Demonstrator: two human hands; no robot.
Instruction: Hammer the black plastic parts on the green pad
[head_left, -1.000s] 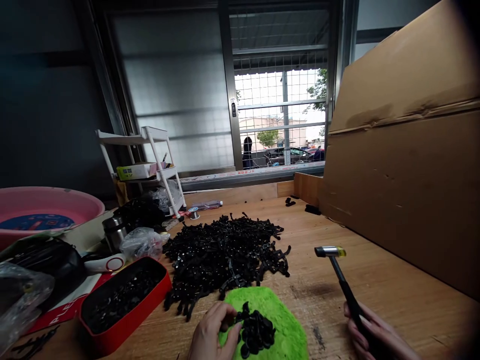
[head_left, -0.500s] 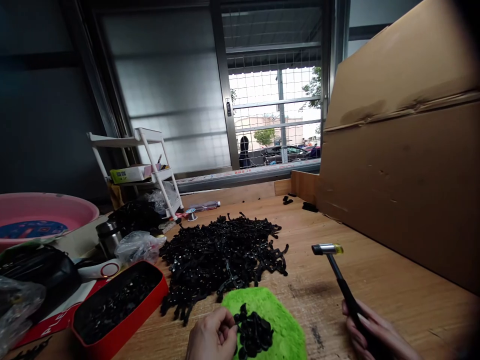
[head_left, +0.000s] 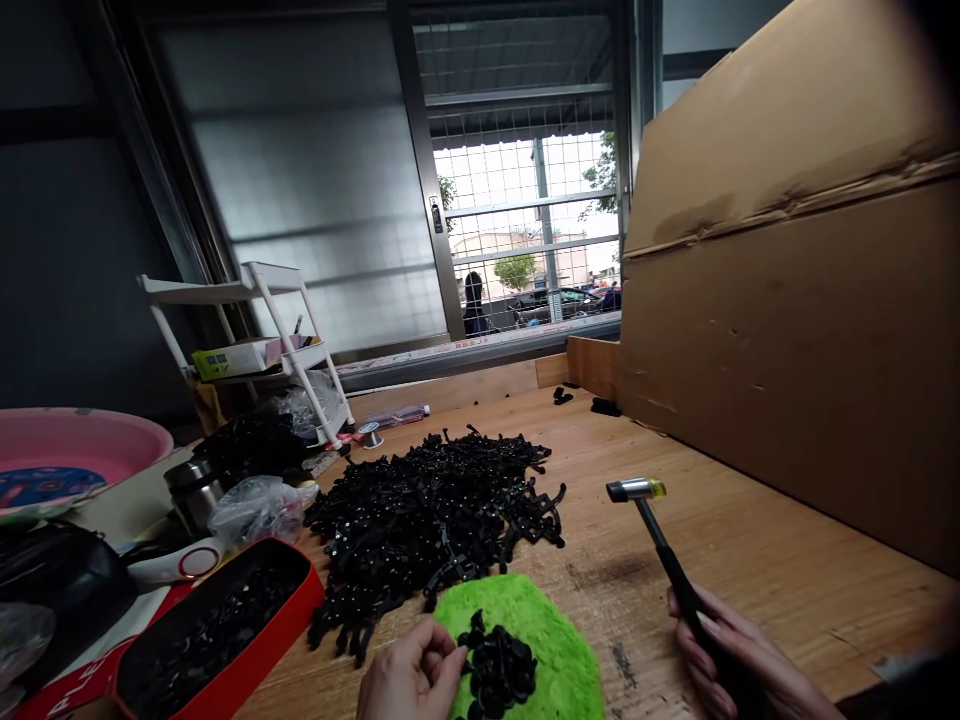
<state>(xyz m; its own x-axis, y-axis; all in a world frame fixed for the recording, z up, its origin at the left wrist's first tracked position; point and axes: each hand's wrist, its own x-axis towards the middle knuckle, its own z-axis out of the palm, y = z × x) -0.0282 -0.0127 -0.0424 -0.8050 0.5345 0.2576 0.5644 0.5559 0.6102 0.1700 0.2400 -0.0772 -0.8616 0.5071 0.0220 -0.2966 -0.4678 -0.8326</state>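
My right hand [head_left: 724, 650] is wrapped around the black handle of a small double-faced hammer [head_left: 669, 560]. The hammer's head, with one black face and one yellowish clear face, is held up over the wooden table. On a fuzzy bright green pad [head_left: 559, 640] lies a tangled cluster of small black parts [head_left: 499, 665]. At the left edge of this cluster, my left hand [head_left: 420, 665] is closed in a pinch, its fingertips against a black part. Just beyond the pad spreads a big heap of thin black plastic-looking pieces [head_left: 427, 510].
A red box [head_left: 247, 650] of small black parts stands at the left. Behind it are a plastic bag [head_left: 262, 510], a steel flask [head_left: 193, 492], a pink basin [head_left: 82, 435] and a white rack [head_left: 262, 290]. A tall cardboard sheet [head_left: 787, 300] borders the right side.
The whole view has shifted slightly, so things appear farther left and the rack tilts a bit. Both hands keep nearly the same pose, the hammer still raised and the left fingers still at the cluster.
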